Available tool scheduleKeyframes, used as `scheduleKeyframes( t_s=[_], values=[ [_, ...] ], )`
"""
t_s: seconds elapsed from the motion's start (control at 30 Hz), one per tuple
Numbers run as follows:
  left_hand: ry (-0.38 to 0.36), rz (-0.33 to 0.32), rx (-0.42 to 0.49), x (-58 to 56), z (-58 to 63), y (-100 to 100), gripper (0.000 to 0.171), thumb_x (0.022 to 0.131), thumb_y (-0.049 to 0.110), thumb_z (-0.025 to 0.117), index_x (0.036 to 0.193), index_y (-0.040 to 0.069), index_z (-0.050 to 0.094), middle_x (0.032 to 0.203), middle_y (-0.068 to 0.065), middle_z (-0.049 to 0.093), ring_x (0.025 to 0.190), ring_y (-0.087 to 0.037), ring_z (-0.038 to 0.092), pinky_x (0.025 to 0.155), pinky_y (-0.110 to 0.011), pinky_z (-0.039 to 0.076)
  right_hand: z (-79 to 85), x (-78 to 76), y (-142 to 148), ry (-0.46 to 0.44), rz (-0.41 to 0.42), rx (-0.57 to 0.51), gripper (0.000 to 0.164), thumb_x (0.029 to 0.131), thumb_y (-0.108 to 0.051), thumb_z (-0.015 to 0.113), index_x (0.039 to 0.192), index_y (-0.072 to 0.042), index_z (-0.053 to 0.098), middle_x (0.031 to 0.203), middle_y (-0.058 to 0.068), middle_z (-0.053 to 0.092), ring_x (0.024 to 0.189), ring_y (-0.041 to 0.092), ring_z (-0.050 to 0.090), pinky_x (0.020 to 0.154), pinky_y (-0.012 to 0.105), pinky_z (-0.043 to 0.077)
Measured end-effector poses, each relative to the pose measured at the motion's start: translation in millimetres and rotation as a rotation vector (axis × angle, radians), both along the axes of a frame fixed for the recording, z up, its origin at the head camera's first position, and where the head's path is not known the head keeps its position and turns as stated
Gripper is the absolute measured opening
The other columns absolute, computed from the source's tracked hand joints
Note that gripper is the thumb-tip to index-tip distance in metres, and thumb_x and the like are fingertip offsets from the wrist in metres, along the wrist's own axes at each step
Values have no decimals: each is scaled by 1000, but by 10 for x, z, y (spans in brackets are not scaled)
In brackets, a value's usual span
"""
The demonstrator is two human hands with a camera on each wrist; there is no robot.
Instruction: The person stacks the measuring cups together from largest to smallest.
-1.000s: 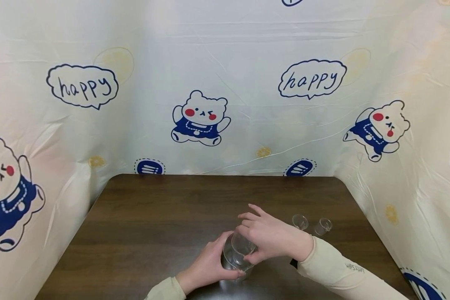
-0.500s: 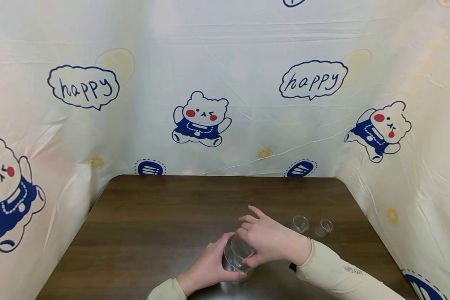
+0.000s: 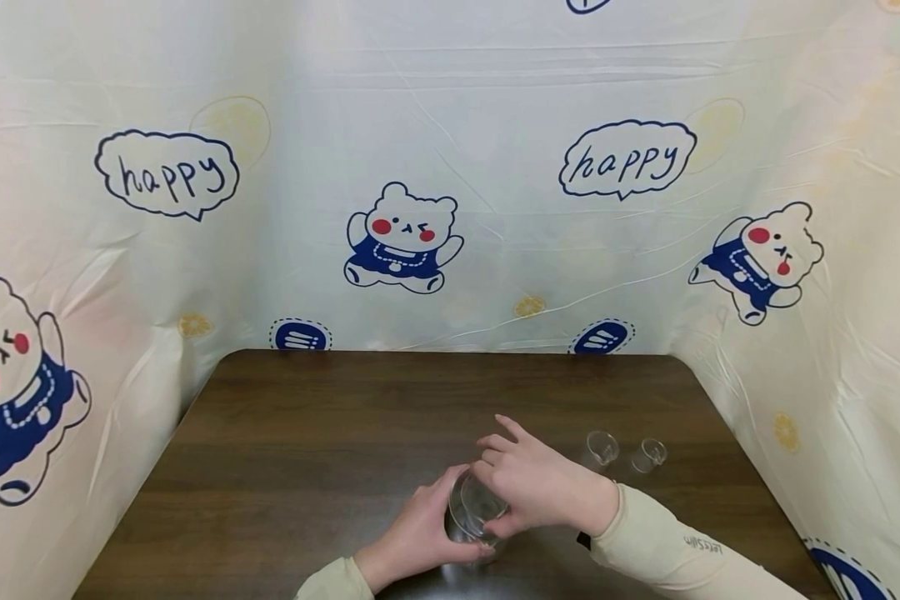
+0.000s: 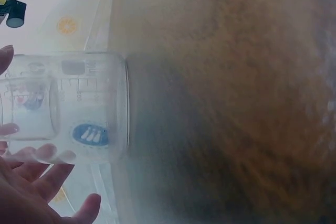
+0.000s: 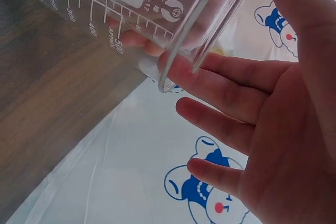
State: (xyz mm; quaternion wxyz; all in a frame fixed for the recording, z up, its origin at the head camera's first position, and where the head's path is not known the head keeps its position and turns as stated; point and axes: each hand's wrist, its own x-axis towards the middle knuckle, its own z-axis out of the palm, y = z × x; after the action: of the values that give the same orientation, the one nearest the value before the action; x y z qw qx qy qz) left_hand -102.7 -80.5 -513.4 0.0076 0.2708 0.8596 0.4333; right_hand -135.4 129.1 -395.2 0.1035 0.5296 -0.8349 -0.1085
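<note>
Smaller beaker [image 4: 32,121] is partway down inside the big beaker [image 4: 92,98] on the desk [image 3: 307,425]. Small cup [image 3: 602,451] sits behind to the right, second cup [image 3: 648,457] just right of that, curtain [image 3: 510,258] behind everything.

You are wearing pale cream sleeves [image 3: 667,525], dark lettering [image 3: 702,544] marking the right one, while your tabletop [image 3: 330,417] is showing dark brown wood grain. Your large beaker [image 5: 68,9] is displaying white printed numbers and scale lines on its clear wall. Behind, your backdrop [image 3: 510,50] is carrying navy-and-white bears [image 3: 401,262] with red cheeks, navy "happy" bubbles [image 3: 168,173] and yellow citrus slices [image 3: 529,307] on off-white.
</note>
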Motion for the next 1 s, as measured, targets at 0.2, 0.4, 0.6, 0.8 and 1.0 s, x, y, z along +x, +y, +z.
scheduleKeyframes(
  t_s=[0.2,0.4,0.6,0.8,1.0],
  values=[
    [9,3,6,3,7,8,90,76,60,87,148,27,45,125,15,66,101,-6,62,88,-39,45,0,16,-4,18,10,-10,57,77,-64,80,107,-16,72,97,-4,74,118,19,64,112,56,41],
    [4,11,6,-2,8,11,90,75,61,88,147,29,45,122,15,66,99,-7,61,85,-38,47,-22,28,-12,33,17,-10,57,76,-64,81,106,-16,72,96,-5,74,117,19,64,111,56,42],
    [7,11,9,7,7,12,89,75,59,88,147,28,45,122,15,66,99,-6,62,86,-39,47,-34,44,-28,44,17,3,57,75,-64,81,106,-17,72,97,-5,74,118,18,63,111,56,42],
    [30,17,15,16,-3,17,88,75,57,89,146,28,47,119,16,68,97,-5,62,85,-38,46,-12,66,-56,37,6,18,56,76,-63,81,106,-17,73,97,-6,74,118,18,63,111,55,42],
    [29,25,7,13,-9,22,89,74,58,89,147,28,47,121,17,66,97,-5,62,86,-39,47,8,82,-91,-16,-29,24,53,76,-60,82,104,-16,73,96,-6,74,120,20,62,112,58,40]
  ],
)
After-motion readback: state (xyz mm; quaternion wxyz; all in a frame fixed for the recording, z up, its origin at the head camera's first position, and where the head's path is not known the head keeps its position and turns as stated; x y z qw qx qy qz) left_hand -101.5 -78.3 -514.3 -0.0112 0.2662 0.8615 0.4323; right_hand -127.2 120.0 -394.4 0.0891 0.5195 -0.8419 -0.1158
